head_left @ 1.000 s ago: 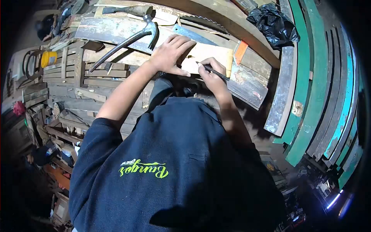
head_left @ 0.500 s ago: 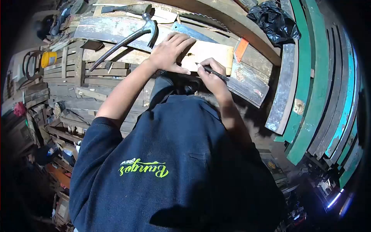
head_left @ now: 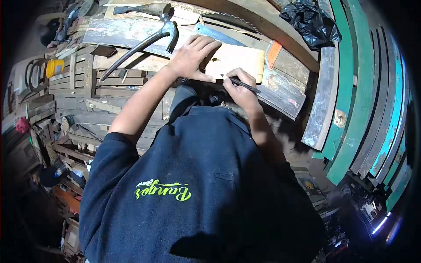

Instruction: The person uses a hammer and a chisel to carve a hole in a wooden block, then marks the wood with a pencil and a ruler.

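Note:
My left hand [head_left: 194, 58] lies spread over the left part of a pale wooden board [head_left: 242, 60], fingers and thumb apart. In my right hand [head_left: 242, 87] a dark pencil [head_left: 244, 84] is pinched, its tip at the board's near edge, to the right of my left thumb. A dark knot or notch shows in the wood beside the left hand. Left of that hand lies a claw hammer [head_left: 139, 51], its head pointing away from me. Behind the board, a bluish saw blade [head_left: 219, 35] is partly covered.
An orange piece [head_left: 274, 54], perhaps a saw handle, lies right of the board. A wood-handled chisel [head_left: 147, 8] rests at the far left of the bench. A black plastic bag [head_left: 310, 25] sits at the back right, near long green planks [head_left: 360, 105]. A yellow bucket [head_left: 55, 68] stands left.
My right hand has shifted slightly toward me with the pencil, whose tip now sits nearer the board's close edge. My left hand stays on the board.

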{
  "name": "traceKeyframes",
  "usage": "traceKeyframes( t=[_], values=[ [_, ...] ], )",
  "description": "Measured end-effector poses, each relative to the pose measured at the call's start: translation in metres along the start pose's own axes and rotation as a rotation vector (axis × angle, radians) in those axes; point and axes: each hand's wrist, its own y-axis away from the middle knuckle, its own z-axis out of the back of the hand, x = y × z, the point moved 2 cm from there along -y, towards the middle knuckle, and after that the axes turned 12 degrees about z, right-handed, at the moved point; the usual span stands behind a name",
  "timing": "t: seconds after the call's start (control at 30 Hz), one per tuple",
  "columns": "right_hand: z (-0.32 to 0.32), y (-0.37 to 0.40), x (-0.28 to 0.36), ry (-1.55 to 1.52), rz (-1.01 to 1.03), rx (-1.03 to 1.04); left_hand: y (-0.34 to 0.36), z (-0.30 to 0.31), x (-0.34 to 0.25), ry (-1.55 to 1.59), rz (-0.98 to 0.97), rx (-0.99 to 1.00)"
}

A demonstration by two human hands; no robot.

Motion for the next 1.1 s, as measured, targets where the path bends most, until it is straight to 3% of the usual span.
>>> traceKeyframes(
  t=[1.1],
  values=[
    [0.002,0.015,0.001,0.015,-0.065,-0.074,-0.002,0.001,-0.002,-0.007,-0.016,0.004]
  ],
)
